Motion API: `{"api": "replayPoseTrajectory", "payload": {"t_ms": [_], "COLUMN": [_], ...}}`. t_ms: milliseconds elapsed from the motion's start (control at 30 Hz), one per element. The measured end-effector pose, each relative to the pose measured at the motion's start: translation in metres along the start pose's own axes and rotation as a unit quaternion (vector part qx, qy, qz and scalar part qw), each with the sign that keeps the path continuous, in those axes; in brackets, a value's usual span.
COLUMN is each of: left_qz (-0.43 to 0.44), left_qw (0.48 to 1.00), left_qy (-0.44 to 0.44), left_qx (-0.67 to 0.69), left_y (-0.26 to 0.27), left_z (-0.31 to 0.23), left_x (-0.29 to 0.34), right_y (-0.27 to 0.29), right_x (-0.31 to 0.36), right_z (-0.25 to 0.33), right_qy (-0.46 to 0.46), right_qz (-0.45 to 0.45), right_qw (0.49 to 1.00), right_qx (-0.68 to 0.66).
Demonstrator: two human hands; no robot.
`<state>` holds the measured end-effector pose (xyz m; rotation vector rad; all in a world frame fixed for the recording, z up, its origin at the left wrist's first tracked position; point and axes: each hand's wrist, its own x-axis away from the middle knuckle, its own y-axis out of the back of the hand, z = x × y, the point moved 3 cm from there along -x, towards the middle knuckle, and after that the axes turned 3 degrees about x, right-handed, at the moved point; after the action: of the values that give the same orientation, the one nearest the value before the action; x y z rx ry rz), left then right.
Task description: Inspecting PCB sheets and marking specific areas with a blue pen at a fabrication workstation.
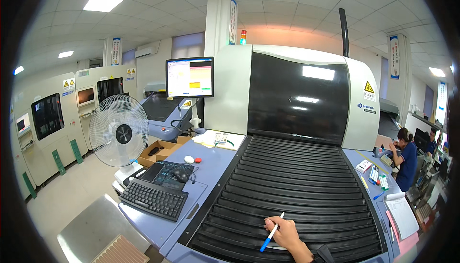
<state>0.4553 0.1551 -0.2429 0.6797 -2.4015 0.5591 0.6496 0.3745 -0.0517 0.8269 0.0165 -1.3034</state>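
My right hand (286, 233) rests on the lower part of a black ribbed roller cover (297, 181) of a large white machine (230, 90). Its fingers are closed around a white pen with a blue cap (271, 234), which points down and to the left. A dark strap sits on the wrist. My left hand is out of sight.
A black keyboard (153, 199), a mouse (181, 173) on a dark pad and a monitor (189, 77) are at the left. A white fan (119, 131) stands by a cardboard box (160, 152). Papers and pens (400, 212) lie at the right, where seated people (407, 160) work.
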Motion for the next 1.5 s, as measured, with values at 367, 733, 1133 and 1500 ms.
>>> {"api": "replayPoseTrajectory", "payload": {"t_ms": [367,733,1133,1500], "left_qz": [0.079,0.128,0.109,-0.018], "left_qw": [0.995,0.991,0.984,0.877], "left_qy": [0.048,0.019,-0.143,-0.123], "left_qx": [0.042,0.039,0.008,-0.464], "left_y": [-0.015,-0.050,-0.098,-0.053], "left_z": [0.023,0.034,0.006,-0.087], "left_x": [-0.006,0.008,0.031,0.042], "right_y": [0.001,0.006,0.011,0.035], "right_x": [-0.001,-0.004,-0.011,-0.010], "right_z": [0.011,-0.002,-0.021,-0.019], "right_qy": [0.023,-0.027,-0.066,-0.069], "right_qz": [-0.001,-0.024,-0.028,-0.080], "right_qw": [0.999,0.999,0.996,0.994], "right_qx": [0.030,-0.017,-0.048,-0.003]}}
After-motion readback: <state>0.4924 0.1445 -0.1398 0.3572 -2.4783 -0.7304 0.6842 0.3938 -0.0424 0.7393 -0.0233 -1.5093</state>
